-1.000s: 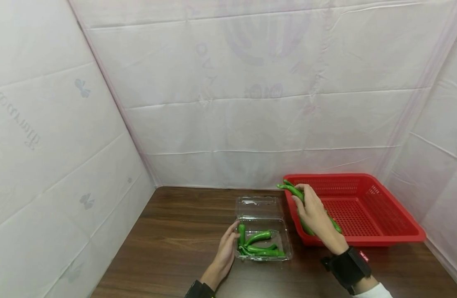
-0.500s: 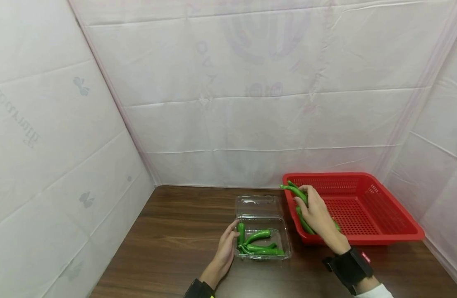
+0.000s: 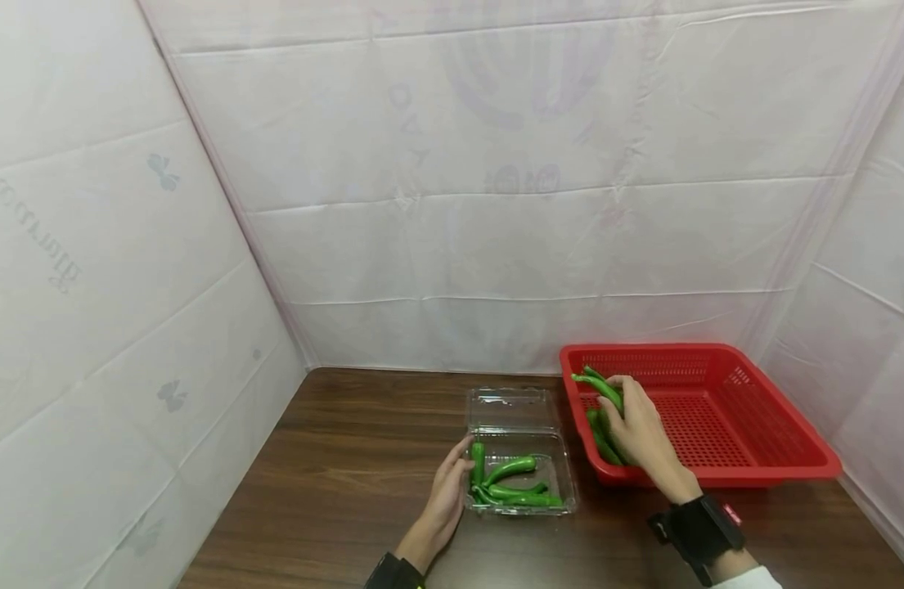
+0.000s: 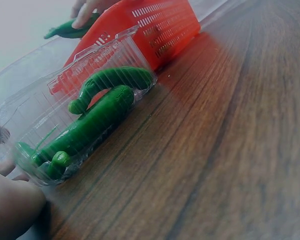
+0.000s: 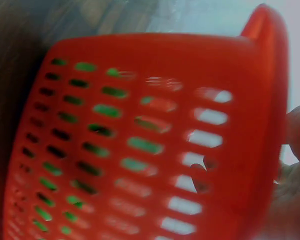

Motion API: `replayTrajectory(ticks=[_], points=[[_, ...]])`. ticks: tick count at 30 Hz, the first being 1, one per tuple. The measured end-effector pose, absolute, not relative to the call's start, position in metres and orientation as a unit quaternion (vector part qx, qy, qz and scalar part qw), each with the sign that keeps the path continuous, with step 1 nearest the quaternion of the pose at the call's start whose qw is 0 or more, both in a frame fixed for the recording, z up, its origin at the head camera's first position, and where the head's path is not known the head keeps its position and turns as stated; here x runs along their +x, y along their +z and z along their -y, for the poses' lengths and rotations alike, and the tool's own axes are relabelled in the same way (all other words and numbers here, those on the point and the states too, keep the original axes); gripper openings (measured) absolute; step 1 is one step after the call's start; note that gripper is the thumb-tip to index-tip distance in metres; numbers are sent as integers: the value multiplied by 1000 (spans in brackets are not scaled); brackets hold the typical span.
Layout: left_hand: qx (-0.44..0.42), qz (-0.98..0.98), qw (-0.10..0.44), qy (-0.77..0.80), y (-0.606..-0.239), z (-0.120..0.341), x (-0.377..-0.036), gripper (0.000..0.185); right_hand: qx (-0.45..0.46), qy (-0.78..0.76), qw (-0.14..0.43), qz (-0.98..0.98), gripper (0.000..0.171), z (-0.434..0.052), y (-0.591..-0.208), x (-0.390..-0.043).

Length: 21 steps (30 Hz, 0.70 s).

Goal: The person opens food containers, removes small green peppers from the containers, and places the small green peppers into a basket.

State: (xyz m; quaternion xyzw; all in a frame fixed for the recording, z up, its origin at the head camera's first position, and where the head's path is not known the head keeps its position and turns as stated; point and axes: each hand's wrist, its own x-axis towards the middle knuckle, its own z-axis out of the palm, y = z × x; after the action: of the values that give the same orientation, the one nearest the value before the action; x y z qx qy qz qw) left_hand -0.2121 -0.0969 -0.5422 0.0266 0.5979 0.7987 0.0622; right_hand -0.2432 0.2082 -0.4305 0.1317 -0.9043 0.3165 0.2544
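Observation:
My right hand (image 3: 634,421) grips a bunch of green peppers (image 3: 600,391) inside the left end of the red basket (image 3: 761,409), fingers curled round them. In the right wrist view only the basket's perforated wall (image 5: 140,150) shows, with green behind the slots. A clear plastic clamshell box (image 3: 520,458) lies open on the wooden table (image 3: 348,474), with several green peppers (image 3: 514,483) in its lower half. My left hand (image 3: 448,483) rests against the box's left side with straight fingers. In the left wrist view the box (image 4: 65,115) and its peppers (image 4: 95,120) fill the left half.
White sheeting walls close in the table on the left, back and right. The red basket stands at the right rear, right beside the box. Bare wood lies left of the box and along the front edge.
My right hand has carried the held peppers down and to the right, from above the basket's left rim into the basket. The left hand and the box have stayed put.

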Motion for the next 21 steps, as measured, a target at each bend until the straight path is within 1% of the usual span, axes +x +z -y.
replayTrajectory(ticks=[3, 6, 11, 16, 18, 21], points=[[26, -598, 63, 798, -542, 97, -212, 66, 119, 310, 250, 909, 29, -216, -436, -245], [26, -597, 66, 799, -541, 97, -212, 66, 95, 296, 229, 923, 31, -223, -441, -246], [30, -595, 66, 800, -541, 97, -213, 66, 61, 263, 150, 951, 34, -232, -444, -247], [29, -592, 65, 803, -542, 97, -214, 66, 40, 243, 67, 967, 48, -235, -439, -247], [28, -592, 65, 803, -542, 97, -214, 66, 33, 234, 48, 971, 52, -235, -436, -246], [27, -593, 65, 802, -541, 97, -214, 65, 33, 217, 37, 975, 52, -234, -432, -243]])
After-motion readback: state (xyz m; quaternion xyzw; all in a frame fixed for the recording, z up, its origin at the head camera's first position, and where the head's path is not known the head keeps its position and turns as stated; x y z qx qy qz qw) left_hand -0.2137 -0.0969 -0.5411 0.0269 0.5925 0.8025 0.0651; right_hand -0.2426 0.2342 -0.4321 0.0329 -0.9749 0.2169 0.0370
